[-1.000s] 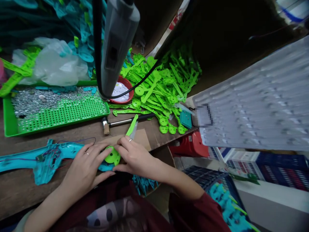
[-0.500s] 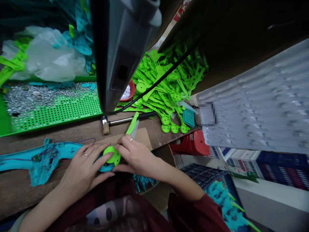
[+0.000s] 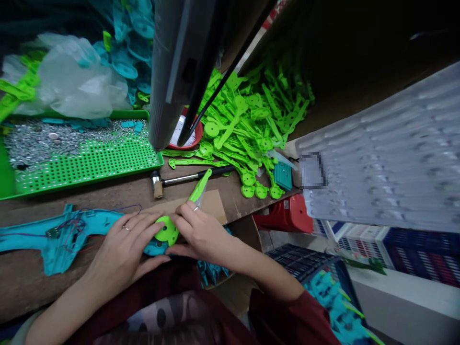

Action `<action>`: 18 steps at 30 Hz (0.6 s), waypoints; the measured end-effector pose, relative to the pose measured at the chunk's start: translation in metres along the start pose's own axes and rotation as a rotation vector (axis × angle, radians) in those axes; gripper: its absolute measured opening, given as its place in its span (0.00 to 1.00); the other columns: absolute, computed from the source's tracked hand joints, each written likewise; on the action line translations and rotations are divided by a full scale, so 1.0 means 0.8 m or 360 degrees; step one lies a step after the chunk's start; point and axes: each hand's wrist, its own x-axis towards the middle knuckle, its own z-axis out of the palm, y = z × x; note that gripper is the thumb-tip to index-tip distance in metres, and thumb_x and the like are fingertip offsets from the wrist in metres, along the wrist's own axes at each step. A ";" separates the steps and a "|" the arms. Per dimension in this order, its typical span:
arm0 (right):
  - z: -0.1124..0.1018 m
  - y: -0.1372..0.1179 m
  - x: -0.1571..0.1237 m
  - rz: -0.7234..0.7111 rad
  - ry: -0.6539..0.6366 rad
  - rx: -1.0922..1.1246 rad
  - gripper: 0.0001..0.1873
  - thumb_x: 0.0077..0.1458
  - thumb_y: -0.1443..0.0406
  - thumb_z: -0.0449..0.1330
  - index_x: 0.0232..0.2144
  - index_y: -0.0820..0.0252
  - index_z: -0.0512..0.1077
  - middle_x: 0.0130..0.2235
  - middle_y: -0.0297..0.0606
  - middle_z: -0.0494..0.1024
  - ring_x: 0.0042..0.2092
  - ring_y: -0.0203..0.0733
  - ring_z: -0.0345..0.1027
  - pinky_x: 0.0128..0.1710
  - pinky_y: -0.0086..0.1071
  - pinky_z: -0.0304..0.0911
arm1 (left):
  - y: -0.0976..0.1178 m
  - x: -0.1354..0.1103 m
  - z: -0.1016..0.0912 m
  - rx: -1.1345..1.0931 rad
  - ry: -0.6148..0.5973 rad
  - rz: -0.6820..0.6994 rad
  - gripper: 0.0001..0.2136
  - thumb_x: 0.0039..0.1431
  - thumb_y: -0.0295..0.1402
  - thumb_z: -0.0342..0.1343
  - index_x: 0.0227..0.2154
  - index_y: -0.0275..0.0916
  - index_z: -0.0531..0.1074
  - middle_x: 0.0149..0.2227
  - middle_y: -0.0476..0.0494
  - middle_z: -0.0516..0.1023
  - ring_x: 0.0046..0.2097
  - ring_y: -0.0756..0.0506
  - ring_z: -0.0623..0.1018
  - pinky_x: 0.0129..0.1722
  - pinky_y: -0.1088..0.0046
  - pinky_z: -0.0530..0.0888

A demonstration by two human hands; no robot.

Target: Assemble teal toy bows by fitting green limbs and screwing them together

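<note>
Moved since the earlier frame: grey tool (image 3: 163,110), its lower end higher in view. Left hand (image 3: 124,247): bent round a blue piece (image 3: 154,248), one finger against the green part's disc. Right hand (image 3: 201,232): gripping the green part (image 3: 167,232), which lies between both palms, its arm slanting outward. Probably light, stiff, smooth plastic; arm slender, may flex; best held by the disc's rim. Beside: wired blue shell (image 3: 104,223). Beyond: hammer (image 3: 187,178), green tray (image 3: 115,160).

Bare bench (image 3: 111,194) opens between the blue shell (image 3: 57,254) and green tray (image 3: 108,160); a hammer (image 3: 179,179) blocks its right end.
</note>
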 end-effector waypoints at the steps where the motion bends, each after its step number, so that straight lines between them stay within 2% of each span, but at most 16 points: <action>1: -0.001 -0.001 -0.001 0.0008 -0.0008 0.0023 0.29 0.60 0.48 0.53 0.46 0.72 0.69 0.39 0.49 0.69 0.44 0.50 0.63 0.42 0.42 0.68 | 0.000 0.000 0.000 0.0027 -0.0013 0.0033 0.21 0.62 0.45 0.57 0.50 0.35 0.68 0.52 0.30 0.75 0.51 0.34 0.75 0.52 0.52 0.67; 3: -0.006 0.000 -0.009 0.0001 -0.0029 0.0148 0.30 0.58 0.49 0.58 0.49 0.71 0.68 0.42 0.50 0.70 0.47 0.51 0.64 0.44 0.42 0.69 | 0.000 0.000 -0.001 0.0109 -0.0036 0.0111 0.18 0.62 0.45 0.56 0.48 0.38 0.70 0.53 0.30 0.74 0.52 0.34 0.75 0.51 0.51 0.68; 5: -0.012 0.010 -0.021 0.0127 0.0104 0.0340 0.31 0.55 0.50 0.62 0.52 0.67 0.67 0.47 0.50 0.69 0.49 0.50 0.66 0.46 0.41 0.70 | 0.000 0.000 -0.002 0.0193 -0.0054 0.0154 0.17 0.63 0.44 0.55 0.47 0.38 0.71 0.55 0.28 0.72 0.53 0.33 0.75 0.50 0.51 0.68; 7: -0.015 0.027 -0.034 0.0567 0.0455 0.0534 0.27 0.55 0.52 0.63 0.51 0.62 0.68 0.49 0.48 0.69 0.44 0.44 0.69 0.42 0.38 0.71 | 0.000 0.000 -0.003 0.0230 -0.0078 0.0168 0.16 0.63 0.43 0.56 0.46 0.38 0.72 0.55 0.27 0.72 0.53 0.32 0.74 0.49 0.52 0.68; 9: -0.010 0.049 -0.043 0.1110 0.0797 0.0884 0.23 0.56 0.54 0.62 0.50 0.61 0.69 0.46 0.44 0.70 0.33 0.36 0.69 0.30 0.33 0.70 | 0.001 -0.001 -0.004 0.0227 -0.0090 0.0184 0.15 0.62 0.43 0.56 0.44 0.37 0.73 0.53 0.28 0.74 0.52 0.33 0.75 0.49 0.52 0.68; 10: -0.006 0.060 -0.045 0.1302 0.0865 0.1159 0.23 0.56 0.53 0.61 0.49 0.61 0.69 0.44 0.43 0.71 0.28 0.33 0.68 0.23 0.30 0.67 | 0.001 -0.002 -0.004 0.0219 -0.0075 0.0200 0.14 0.62 0.43 0.57 0.44 0.37 0.73 0.52 0.28 0.75 0.52 0.33 0.75 0.50 0.52 0.68; 11: 0.000 0.069 -0.044 0.1401 0.0867 0.1467 0.25 0.54 0.53 0.62 0.49 0.61 0.68 0.43 0.42 0.73 0.24 0.31 0.66 0.18 0.28 0.63 | 0.001 -0.003 -0.004 0.0216 -0.0051 0.0214 0.14 0.62 0.42 0.57 0.44 0.37 0.73 0.52 0.29 0.75 0.52 0.33 0.75 0.50 0.53 0.68; 14: 0.013 0.083 -0.035 0.1389 0.0836 0.2149 0.29 0.48 0.53 0.66 0.49 0.60 0.67 0.38 0.35 0.75 0.19 0.27 0.63 0.11 0.23 0.55 | -0.002 -0.007 -0.003 0.0237 0.0037 0.0241 0.13 0.62 0.40 0.58 0.45 0.38 0.74 0.52 0.30 0.75 0.51 0.35 0.75 0.51 0.54 0.68; 18: 0.015 0.082 -0.023 0.1368 0.0908 0.2359 0.25 0.45 0.50 0.67 0.37 0.59 0.65 0.29 0.28 0.72 0.16 0.24 0.58 0.09 0.19 0.47 | -0.003 -0.009 -0.003 0.0261 0.0107 0.0364 0.12 0.63 0.39 0.57 0.44 0.38 0.74 0.50 0.30 0.76 0.49 0.35 0.76 0.49 0.56 0.68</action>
